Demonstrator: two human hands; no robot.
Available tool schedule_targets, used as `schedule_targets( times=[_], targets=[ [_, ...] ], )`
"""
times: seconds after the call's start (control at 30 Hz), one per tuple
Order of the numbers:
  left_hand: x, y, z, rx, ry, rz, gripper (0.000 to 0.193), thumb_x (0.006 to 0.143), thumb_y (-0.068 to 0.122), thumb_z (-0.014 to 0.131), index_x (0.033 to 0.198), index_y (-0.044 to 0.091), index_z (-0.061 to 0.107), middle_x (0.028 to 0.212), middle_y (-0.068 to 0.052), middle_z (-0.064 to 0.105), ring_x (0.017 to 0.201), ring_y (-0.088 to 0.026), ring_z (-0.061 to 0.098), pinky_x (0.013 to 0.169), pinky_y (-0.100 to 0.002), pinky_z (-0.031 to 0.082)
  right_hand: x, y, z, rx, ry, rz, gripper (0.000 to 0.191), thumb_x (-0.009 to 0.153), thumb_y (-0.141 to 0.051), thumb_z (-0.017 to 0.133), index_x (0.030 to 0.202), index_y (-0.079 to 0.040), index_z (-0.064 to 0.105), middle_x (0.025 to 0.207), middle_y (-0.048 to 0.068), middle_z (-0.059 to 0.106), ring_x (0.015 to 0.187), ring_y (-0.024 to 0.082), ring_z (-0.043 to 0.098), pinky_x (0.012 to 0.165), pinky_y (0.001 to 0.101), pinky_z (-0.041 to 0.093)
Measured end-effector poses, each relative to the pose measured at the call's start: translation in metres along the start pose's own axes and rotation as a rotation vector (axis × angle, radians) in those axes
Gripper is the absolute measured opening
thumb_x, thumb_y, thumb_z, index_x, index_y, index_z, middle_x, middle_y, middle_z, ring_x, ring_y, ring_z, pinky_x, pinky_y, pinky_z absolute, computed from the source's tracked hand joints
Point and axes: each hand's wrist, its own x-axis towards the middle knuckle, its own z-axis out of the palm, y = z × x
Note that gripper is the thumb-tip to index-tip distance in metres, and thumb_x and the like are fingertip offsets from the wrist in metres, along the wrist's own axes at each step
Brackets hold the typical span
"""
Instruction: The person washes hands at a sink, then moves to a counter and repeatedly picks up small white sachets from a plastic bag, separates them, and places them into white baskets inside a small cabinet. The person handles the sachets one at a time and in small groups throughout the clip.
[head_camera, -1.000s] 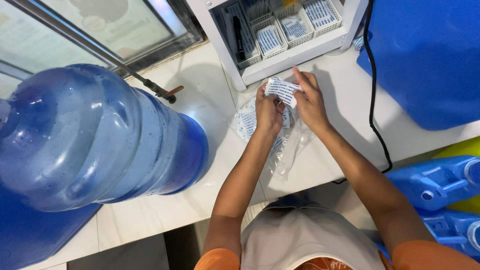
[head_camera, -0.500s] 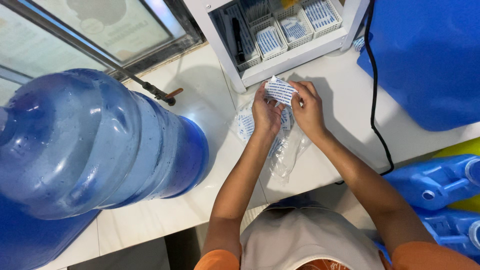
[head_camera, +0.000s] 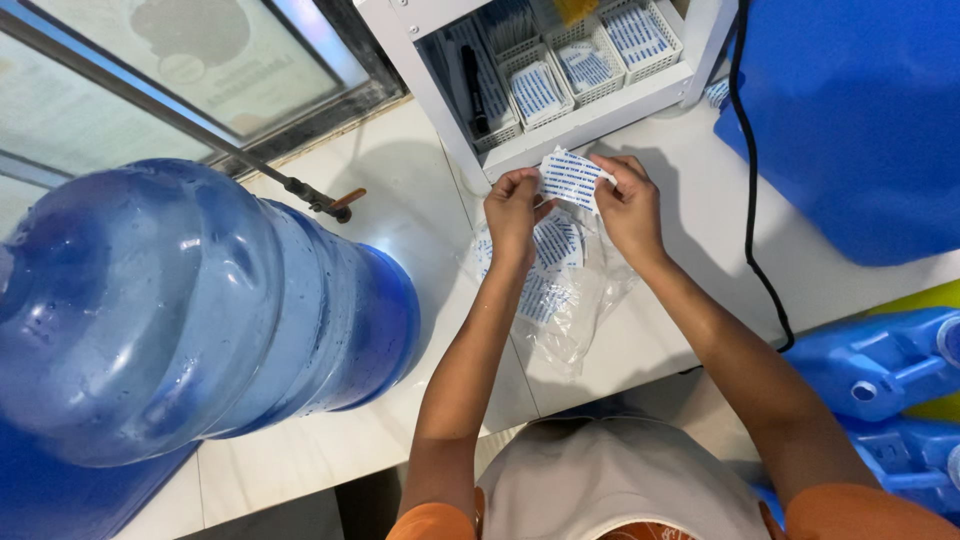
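Both hands hold one small white label with blue print (head_camera: 570, 178) above the white bench (head_camera: 400, 200): the left hand (head_camera: 513, 210) has its fingers pinched on the label's left edge, the right hand (head_camera: 628, 205) on its right edge. Just below lies a clear plastic bag (head_camera: 565, 300) of similar labels, in front of a white shelf unit (head_camera: 600, 105) holding small baskets of them. A large blue water bottle (head_camera: 190, 310) stands well apart to the left.

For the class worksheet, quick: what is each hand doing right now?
Left hand: closed, pinching the white blue-printed label.
Right hand: closed, pinching the same label.
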Motion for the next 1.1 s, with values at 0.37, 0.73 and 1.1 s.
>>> schedule_targets(
  times=[0.37,0.73,1.1],
  targets=[
    [0.011,-0.008,-0.048,0.096,0.227,0.348,0.011,0.104,0.015,0.056,0.103,0.004,0.058,0.078,0.001,0.059,0.067,-0.006,0.054,0.062,-0.023,0.049,0.086,0.007,0.044,-0.061,0.213,-0.121,0.035,0.095,0.006,0.062,0.129,0.011,0.065,0.121,0.018,0.069,0.106,0.023,0.069,0.09,0.0339,0.055],
    [-0.016,0.006,-0.091,0.081,0.198,0.271,0.01,0.103,0.011,0.059,0.1,0.002,0.059,0.075,0.001,0.057,0.066,-0.006,0.05,0.061,-0.022,0.043,0.145,-0.003,0.127,-0.631,0.119,-0.033,0.017,0.093,0.0,0.066,0.105,0.011,0.066,0.126,0.029,0.053,0.104,0.042,0.06,0.09,0.047,0.053],
    [-0.009,0.015,-0.076,0.187,0.147,0.232,0.012,0.103,0.013,0.059,0.098,0.002,0.061,0.081,-0.001,0.062,0.069,-0.007,0.055,0.062,-0.024,0.047,0.145,0.028,0.113,-0.872,0.202,-0.297,0.02,0.08,-0.006,0.079,0.094,0.006,0.072,0.116,0.021,0.054,0.113,0.039,0.051,0.095,0.0467,0.048]
  ],
)
